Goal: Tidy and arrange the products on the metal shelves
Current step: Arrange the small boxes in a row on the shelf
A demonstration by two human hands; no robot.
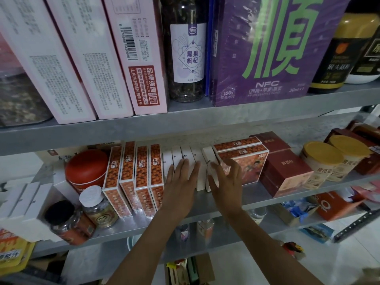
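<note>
Metal shelf (253, 196) holds white boxes (187, 153), left hand (181, 175) flat across them, right hand (226, 179) open-fingered against the rightmost one.

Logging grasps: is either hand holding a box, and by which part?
Neither clearly. The left hand presses flat on the white boxes; the right hand touches the side of the rightmost white box, grip unclear.

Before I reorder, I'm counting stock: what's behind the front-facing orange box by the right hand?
A second orange box, only its top edge showing; the front box covers the rest.
</note>
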